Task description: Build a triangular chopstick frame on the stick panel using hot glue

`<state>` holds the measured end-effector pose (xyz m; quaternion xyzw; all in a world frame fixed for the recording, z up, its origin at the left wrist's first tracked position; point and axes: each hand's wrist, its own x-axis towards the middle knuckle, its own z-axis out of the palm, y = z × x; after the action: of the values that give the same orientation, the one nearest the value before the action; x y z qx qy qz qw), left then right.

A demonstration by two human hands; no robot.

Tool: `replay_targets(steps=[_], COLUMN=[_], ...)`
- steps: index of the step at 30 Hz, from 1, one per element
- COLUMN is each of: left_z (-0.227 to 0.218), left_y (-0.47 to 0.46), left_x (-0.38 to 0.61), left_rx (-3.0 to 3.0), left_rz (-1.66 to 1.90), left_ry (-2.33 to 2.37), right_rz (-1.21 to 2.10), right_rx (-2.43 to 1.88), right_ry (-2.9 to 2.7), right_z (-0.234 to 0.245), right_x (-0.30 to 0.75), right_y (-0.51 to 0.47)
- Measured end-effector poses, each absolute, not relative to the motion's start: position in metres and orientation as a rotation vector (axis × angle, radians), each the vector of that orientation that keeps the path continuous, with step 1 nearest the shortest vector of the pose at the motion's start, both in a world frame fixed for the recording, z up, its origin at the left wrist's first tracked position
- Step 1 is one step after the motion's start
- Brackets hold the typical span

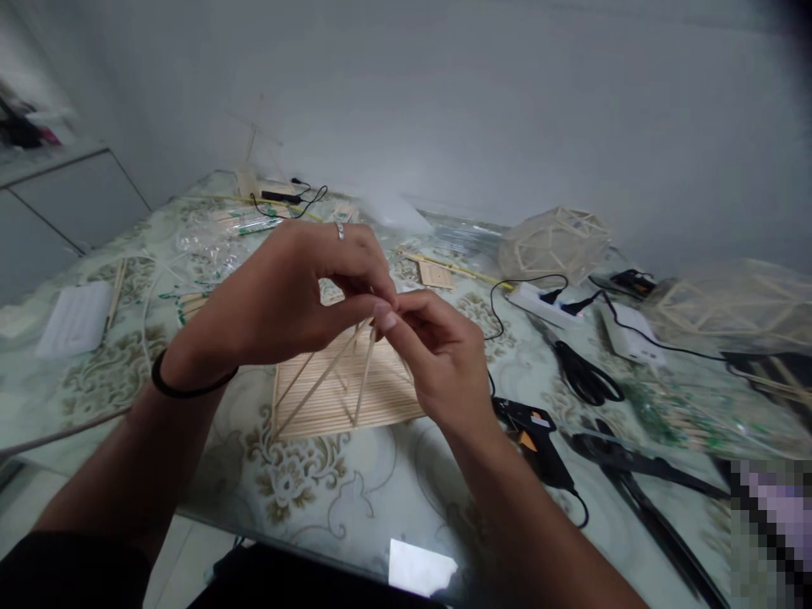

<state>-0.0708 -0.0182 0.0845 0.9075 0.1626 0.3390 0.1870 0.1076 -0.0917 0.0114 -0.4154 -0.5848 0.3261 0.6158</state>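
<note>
A flat mat of thin wooden sticks laid side by side (317, 406) rests on the table in front of me. Slanted wooden sticks (366, 376) rise from it and lean together at a peak. At that peak my left hand (298, 283) pinches with thumb and fingers, a ring on one finger and a black band at the wrist. My right hand (441, 347) presses its thumb and fingertips to the same spot from the right. The fingertips of both hands meet and hide the stick ends. Just right of my right hand lies a black glue gun (536, 440).
Black scissors (584, 372) and large black cutters (634, 478) lie at the right. Behind them are a white power strip (545, 304) with cords and stick frames (555, 241). Plastic bags (212, 245) and a white box (76, 320) occupy the left.
</note>
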Motion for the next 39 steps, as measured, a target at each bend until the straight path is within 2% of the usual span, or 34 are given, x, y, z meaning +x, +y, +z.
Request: replay_targets(steps=[7,15,19,28,39], left_z=[0.074,0.0,-0.025,-0.029,-0.032], left_y=[-0.044,-0.108,-0.135,-0.144,-0.143], left_x=[-0.082,-0.096,-0.08,-0.067,-0.055], left_rx=[2.474,2.328,2.195,2.101,2.083], left_rz=[1.004,1.049,1.217,1.462,1.627], left_ry=[0.608,0.801,0.812,0.877,0.858], right_rz=[0.747,0.564,0.501,0.237,-0.06], right_rx=[-0.959,-0.997,-0.97,-1.102,-0.874], right_ry=[-1.453,-1.769,-1.796,-1.808,-2.012], right_z=[0.011,0.001,-0.008,-0.007,0.001], right_x=[0.115,0.127,0.127,0.133,0.129], right_y=[-0.099,-0.144,-0.164,-0.177,-0.169])
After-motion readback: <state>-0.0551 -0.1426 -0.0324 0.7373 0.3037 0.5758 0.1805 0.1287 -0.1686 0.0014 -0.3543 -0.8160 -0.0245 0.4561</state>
